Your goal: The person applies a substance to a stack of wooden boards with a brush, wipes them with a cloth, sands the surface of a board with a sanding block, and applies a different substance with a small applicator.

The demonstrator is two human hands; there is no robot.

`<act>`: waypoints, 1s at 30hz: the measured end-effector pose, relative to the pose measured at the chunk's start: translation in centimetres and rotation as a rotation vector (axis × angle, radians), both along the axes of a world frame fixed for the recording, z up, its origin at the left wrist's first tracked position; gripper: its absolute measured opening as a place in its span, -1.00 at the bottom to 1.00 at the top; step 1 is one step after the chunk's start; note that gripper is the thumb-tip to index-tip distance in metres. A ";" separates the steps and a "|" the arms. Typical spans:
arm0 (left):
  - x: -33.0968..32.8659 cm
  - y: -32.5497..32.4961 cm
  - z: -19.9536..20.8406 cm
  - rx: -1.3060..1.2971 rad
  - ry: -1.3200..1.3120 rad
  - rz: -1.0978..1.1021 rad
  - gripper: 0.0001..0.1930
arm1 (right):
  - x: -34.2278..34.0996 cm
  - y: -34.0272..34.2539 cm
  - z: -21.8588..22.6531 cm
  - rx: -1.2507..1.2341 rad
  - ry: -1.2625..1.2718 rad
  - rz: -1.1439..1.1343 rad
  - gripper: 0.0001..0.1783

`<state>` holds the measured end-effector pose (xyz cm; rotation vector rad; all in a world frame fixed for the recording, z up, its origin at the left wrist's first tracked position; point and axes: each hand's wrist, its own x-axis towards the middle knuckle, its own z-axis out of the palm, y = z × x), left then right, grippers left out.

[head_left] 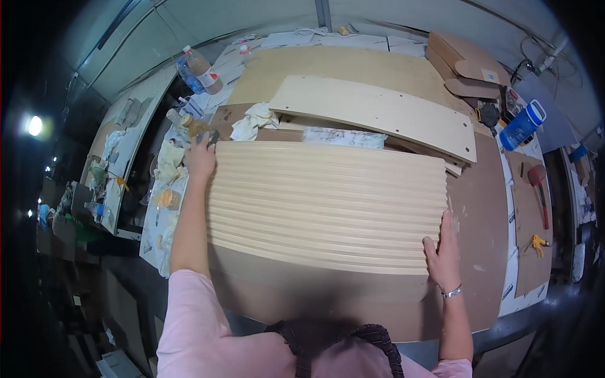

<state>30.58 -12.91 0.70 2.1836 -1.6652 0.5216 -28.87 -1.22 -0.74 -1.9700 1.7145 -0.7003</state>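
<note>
A pale wooden panel (324, 208) with long parallel ridges lies across the bench in front of me. At its far left corner my left hand (200, 157) is closed on a small dark grey block (210, 135), whose exact kind I cannot make out. My right hand (443, 255), with a metal bracelet at the wrist, rests along the panel's right edge. Its fingers are stretched out flat and the thumb stands apart over the edge; nothing is held in it.
Beyond the panel lie flat boards with holes (378, 113) and a crumpled cloth (255, 121). Bottles (203, 72) and an orange-lidded jar (167, 200) stand on the left. At the right are a blue jug (522, 126), a red mallet (537, 179), a yellow air gun (539, 244) and a cardboard box (463, 60).
</note>
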 end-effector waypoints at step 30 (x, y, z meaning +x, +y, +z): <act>-26.9 8.2 0.7 0.135 0.251 -0.858 -0.55 | -1.3 0.3 -1.0 0.032 -0.321 -0.077 -0.09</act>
